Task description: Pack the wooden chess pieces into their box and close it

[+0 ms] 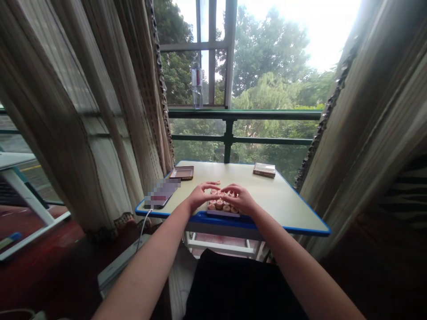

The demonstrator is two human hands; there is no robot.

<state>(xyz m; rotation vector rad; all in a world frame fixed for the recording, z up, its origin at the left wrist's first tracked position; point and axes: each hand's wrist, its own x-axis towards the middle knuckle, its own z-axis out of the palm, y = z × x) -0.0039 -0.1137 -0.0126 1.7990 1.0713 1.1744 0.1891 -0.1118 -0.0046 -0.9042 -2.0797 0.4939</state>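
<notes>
Near the front edge of the desk sits a shallow box [223, 214] of round, pale xiangqi pieces [219, 204] with reddish markings. My left hand [199, 196] is at the box's left side, its fingers stretched forward and its thumb apart from them over the pieces. From the right, my right hand [243, 200] reaches over the same box with curved, parted fingers. Nothing shows held in either hand, though some pieces are hidden under them. A single loose piece [218, 182] lies on the desk just beyond the box.
On the desk's left are a brown tray-like lid [182, 173] and a phone or tablet [163, 194], partly blurred, with a white cable [143, 229]. A flat case [264, 170] lies back right. A clear bottle [197, 86] stands on the green railing [267, 115]; curtains flank the desk.
</notes>
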